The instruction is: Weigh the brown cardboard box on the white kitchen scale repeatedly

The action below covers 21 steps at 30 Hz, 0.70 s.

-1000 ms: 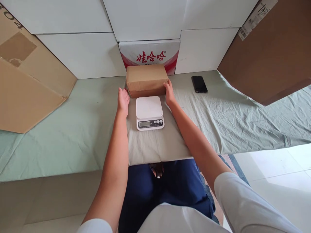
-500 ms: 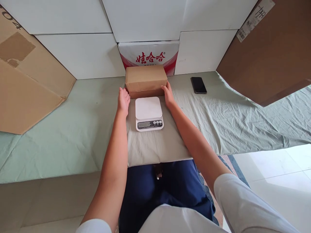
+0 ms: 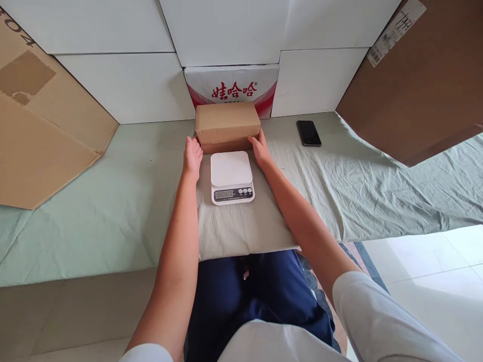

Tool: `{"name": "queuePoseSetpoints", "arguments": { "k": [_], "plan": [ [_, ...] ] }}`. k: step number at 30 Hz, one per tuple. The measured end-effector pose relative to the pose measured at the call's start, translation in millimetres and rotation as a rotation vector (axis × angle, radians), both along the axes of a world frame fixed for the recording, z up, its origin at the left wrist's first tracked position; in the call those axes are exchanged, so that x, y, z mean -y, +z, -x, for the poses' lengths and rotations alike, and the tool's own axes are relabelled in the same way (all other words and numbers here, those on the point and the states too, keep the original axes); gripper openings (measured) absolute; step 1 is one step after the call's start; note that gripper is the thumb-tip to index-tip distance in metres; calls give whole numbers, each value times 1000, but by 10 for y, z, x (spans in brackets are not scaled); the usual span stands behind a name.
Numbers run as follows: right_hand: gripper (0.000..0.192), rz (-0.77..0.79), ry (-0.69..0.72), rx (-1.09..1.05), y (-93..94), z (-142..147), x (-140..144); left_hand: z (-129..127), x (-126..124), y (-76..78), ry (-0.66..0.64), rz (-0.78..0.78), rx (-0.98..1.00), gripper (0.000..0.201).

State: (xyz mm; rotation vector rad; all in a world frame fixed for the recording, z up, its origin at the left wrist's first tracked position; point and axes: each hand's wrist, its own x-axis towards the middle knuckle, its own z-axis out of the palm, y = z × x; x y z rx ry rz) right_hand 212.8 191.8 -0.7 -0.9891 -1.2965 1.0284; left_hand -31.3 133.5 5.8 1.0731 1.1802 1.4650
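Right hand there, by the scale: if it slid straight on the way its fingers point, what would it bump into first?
The right hand points away from the person, its fingertips already at the brown cardboard box, near its front right corner. So the box comes first; whether they touch it is unclear.

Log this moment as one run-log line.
left hand: open, at left end of cardboard box | right hand: open, at right front corner | white scale: bare, before box | phone: right, on cloth

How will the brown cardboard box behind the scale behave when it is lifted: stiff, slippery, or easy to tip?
The cardboard box looks stiff: its edges are straight. Its matte, paper-like faces probably grip well. Low and wide, it seems unlikely to tip.
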Motion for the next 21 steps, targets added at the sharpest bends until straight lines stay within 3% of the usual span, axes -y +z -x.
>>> {"name": "queuePoseSetpoints", "arguments": {
  "k": [7,13,18,21],
  "plan": [
    [64,-39,29,-6,4,2,-3,-36,-19,-27,41,0,8,93],
    [71,-41,50,-14,3,8,9,-149,-13,-40,51,-103,-10,96],
    [82,-101,102,-1,160,0,68,-160,118,129,96,-117,-26,101],
    [91,-192,138,39,315,-72,369,-156,422,259,82,-185,-56,101]
  ]
}}
